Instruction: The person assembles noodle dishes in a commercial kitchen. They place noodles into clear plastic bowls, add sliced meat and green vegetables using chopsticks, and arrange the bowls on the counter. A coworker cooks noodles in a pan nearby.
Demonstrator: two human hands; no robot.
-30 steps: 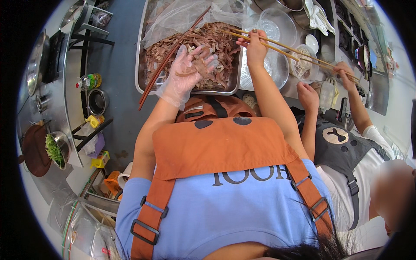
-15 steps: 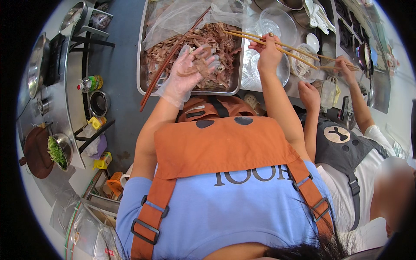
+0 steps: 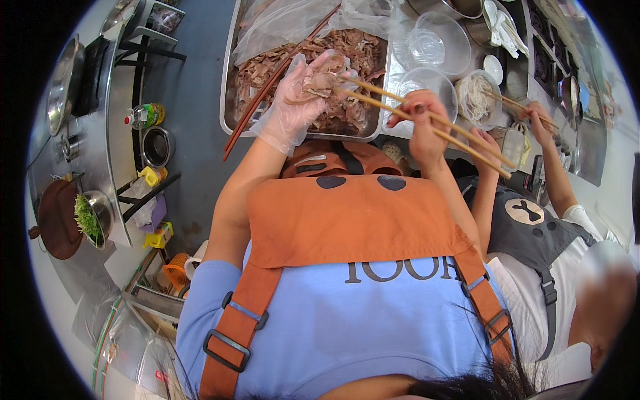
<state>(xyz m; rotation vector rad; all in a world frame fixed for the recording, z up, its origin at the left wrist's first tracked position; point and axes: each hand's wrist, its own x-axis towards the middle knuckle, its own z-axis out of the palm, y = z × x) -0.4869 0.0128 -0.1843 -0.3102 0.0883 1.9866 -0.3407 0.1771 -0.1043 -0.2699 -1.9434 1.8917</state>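
Metal tray [image 3: 226,93]: one. Gloved left hand [image 3: 297,90]: one. Bare right hand [image 3: 425,123]: one, with long light chopsticks [image 3: 377,109]: two. Clear round tubs [image 3: 450,48]: three, one noodle-filled. Aprons [image 3: 360,213]: two. Bowl of greens [image 3: 103,217]: one. Green-labelled bottle [image 3: 145,115]: one.

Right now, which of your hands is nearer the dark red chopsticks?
Left. The gloved left hand is close beside the dark red chopsticks, on their right; the right hand is farther off, beyond the right rim of the metal tray.
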